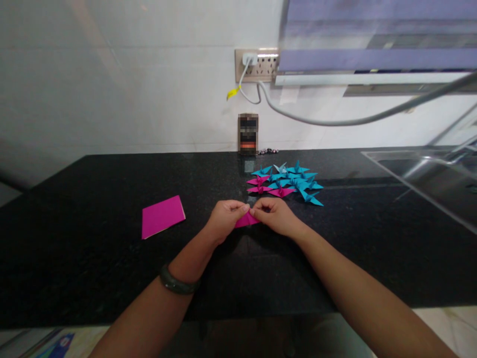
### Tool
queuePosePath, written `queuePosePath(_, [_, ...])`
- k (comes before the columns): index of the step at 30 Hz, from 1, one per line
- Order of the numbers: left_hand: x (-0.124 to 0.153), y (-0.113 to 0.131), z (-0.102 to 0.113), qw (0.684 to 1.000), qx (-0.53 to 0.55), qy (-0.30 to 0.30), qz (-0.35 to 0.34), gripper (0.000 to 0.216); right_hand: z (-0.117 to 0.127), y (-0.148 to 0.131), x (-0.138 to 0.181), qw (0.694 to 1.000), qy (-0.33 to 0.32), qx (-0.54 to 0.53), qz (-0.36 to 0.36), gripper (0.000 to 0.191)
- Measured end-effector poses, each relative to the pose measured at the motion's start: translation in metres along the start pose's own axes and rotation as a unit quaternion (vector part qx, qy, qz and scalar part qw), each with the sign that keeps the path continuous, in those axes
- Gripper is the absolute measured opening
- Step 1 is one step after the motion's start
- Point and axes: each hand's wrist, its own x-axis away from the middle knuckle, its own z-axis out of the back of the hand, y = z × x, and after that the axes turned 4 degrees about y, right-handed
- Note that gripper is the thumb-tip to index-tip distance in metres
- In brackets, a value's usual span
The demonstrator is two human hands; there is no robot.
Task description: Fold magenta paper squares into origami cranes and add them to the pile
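Bare forearms (149, 313) cross the black stone worktop (85, 278), where, right of a flat magenta paper stack (163, 217), left hand (224, 217) and right hand (278, 216), neither nearer, pinch a folded magenta paper (245, 221) between their fingers (240, 212), its visible length running crosswise, blue and magenta paper cranes (295, 182) beyond.

The left hand (224, 220) and right hand (278, 215) pinch a small pink sheet (246, 221) between them, fingertips close together above the dark desk (112, 273). A bangle (178, 281) circles the left wrist. Just beyond the hands sit folded cranes (282, 192) — mostly blue, a few pink at the near left. To the left lies a pink pad (163, 217), well apart; behind, a plug (249, 59) fills part of the wall socket (266, 67).
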Motion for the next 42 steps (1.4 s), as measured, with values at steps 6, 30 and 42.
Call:
queuePosePath(6, [0.001,-0.001,-0.002,0.999,0.014,0.021,-0.019,0.018,0.005,-0.007,0.0,1.0,-0.012,-0.02,-0.008,0.02])
queuePosePath(30, [-0.004,0.0,0.002,0.993,0.084,0.067,0.047,0.021,0.011,-0.003,-0.002,0.995,-0.006,-0.053,-0.08,0.024])
queuePosePath(42, [-0.002,0.002,0.001,0.986,0.141,0.004,0.085,0.033,-0.003,-0.001,-0.002,0.979,0.056,-0.151,-0.121,0.027])
